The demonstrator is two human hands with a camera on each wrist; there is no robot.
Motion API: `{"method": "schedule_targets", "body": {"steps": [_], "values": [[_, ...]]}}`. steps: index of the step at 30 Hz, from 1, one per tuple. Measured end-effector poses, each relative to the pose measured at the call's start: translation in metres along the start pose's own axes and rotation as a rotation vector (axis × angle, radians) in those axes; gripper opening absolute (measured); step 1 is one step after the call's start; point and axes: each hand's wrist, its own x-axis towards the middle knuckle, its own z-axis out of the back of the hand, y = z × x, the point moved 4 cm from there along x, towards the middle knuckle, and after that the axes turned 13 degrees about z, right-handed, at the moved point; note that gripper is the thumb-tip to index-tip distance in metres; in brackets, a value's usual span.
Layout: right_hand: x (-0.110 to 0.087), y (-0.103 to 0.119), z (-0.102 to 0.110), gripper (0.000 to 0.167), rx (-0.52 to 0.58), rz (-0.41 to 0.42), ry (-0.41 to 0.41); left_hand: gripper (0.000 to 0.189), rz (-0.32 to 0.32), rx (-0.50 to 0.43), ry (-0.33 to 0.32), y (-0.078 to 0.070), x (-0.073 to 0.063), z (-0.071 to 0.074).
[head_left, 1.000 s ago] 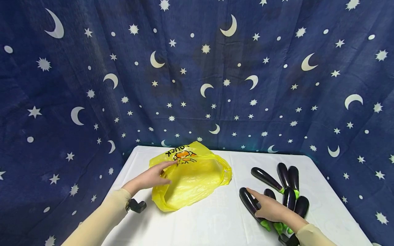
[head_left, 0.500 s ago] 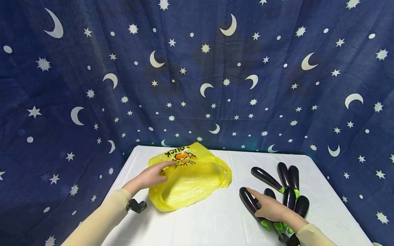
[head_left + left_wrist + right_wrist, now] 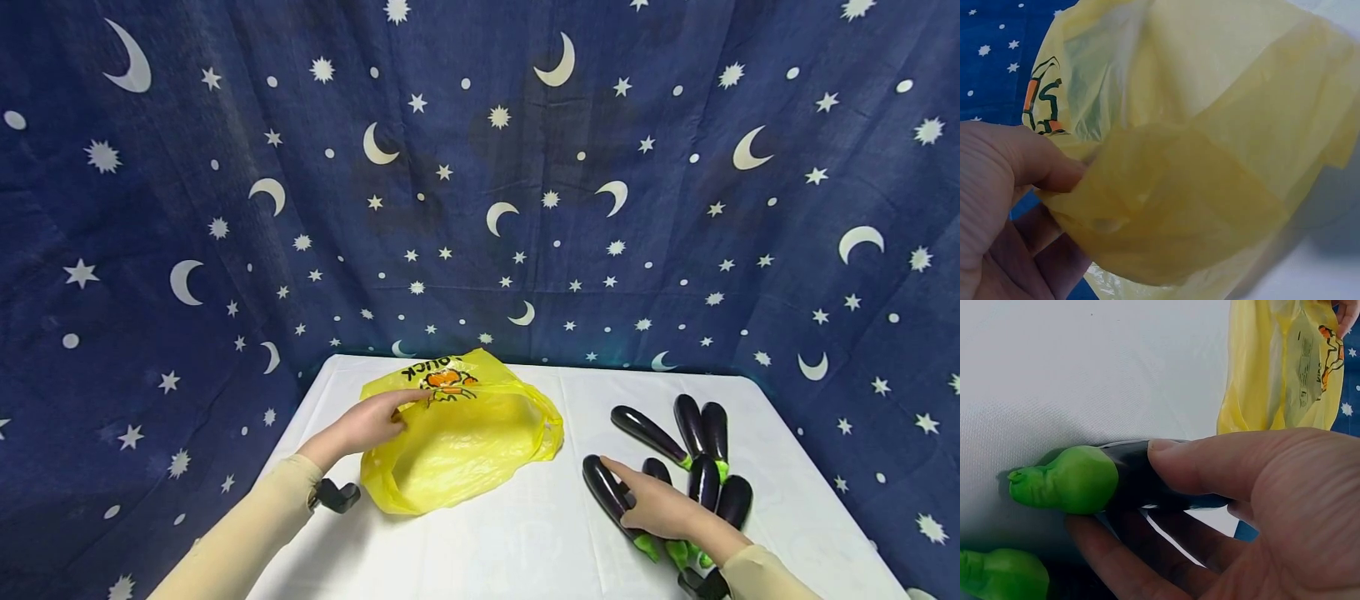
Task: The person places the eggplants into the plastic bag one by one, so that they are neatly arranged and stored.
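- The bag [image 3: 472,450] is pinched at its rim by the left hand [image 3: 369,422]; the thumb, spread apart a second ago, is now drawn in toward the fingers.
- Right of that pinch, the bag's mouth is held open, its near rim shifted slightly leftward; the opening seems better steadied.
- One eggplant [image 3: 604,490] is grasped by the right hand [image 3: 663,504], unmoved on the table.
- Beside and beyond that grasp, other eggplants [image 3: 703,483] are left lying.

Bright white table [image 3: 510,546], dimmer wrist views
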Motion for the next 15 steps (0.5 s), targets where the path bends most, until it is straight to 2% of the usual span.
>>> {"method": "schedule_targets", "body": {"steps": [7, 15], "values": [[-0.0033, 0.0017, 0.0027, 0.092, 0.028, 0.01, -0.015, 0.066, -0.035, -0.073, 0.031, 0.0032, 0.0008, -0.0019], [-0.0075, 0.0017, 0.0053, 0.091, 0.172, 0.024, -0.047, 0.069, -0.039, -0.145, 0.037, 0.0087, 0.0014, -0.0034]]}}
